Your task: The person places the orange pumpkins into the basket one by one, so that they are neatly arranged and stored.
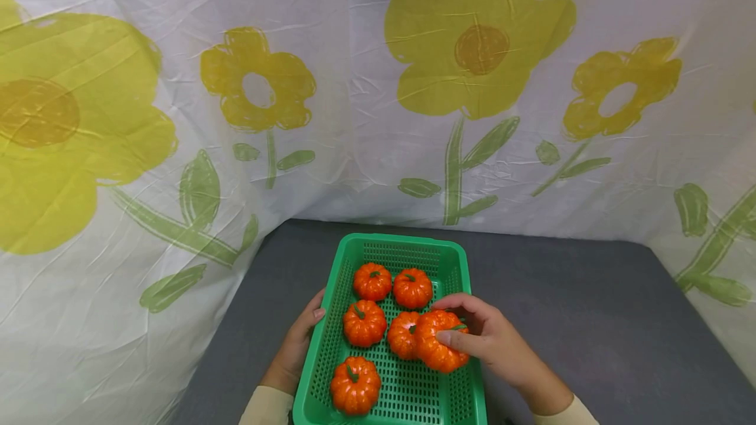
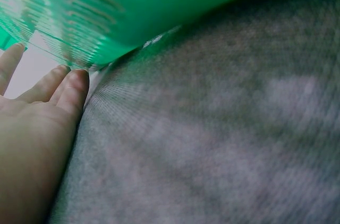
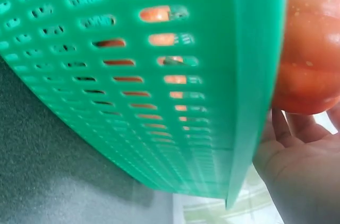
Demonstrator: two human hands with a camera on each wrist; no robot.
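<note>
A green plastic basket (image 1: pixel 401 239) holds several small orange pumpkins, among them one near its front left (image 1: pixel 356 385). My right hand (image 1: pixel 493 340) holds another orange pumpkin (image 1: pixel 441 353) between thumb and fingers above the basket's right side. This pumpkin partly hides one behind it (image 1: pixel 403 335). In the right wrist view the held pumpkin (image 3: pixel 311 49) shows just past the basket rim (image 3: pixel 257 75). My left hand (image 1: pixel 298 340) rests against the basket's left side, thumb at the rim. The left wrist view shows its straight fingers (image 2: pixel 71 91) touching the slotted outer wall (image 2: pixel 122 17).
The basket stands on a dark grey tabletop (image 1: pixel 567 307). A white cloth (image 1: pixel 360 149) printed with yellow flowers hangs behind the table and along its sides.
</note>
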